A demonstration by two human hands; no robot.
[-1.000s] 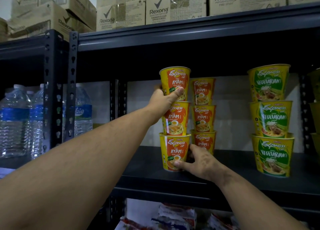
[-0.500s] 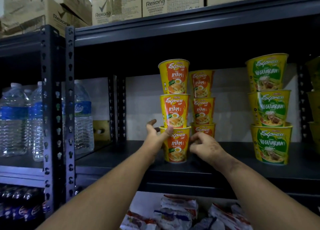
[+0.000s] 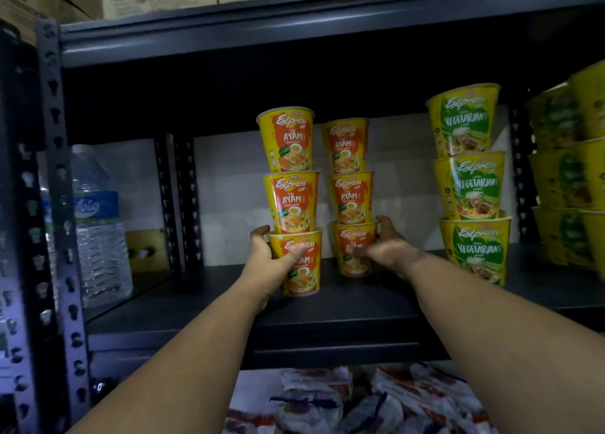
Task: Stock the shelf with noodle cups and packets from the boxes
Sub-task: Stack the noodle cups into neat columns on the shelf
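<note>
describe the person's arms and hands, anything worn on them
Both forearms are bare as far as the frame shows: no sleeves, gloves, watch or bracelets in view. The left hand and right hand also look bare, with no rings that can be made out, though the right hand is blurred. Upper arms lie outside the picture.

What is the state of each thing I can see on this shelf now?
Front Ayam stack: three cups high, upright.
Rear Ayam stack: three high, upright.
Left hand: grips the front bottom cup.
Right hand: grips the rear bottom cup.
Vegetarian stack: three high, untouched.
Water bottle: upright.
</note>
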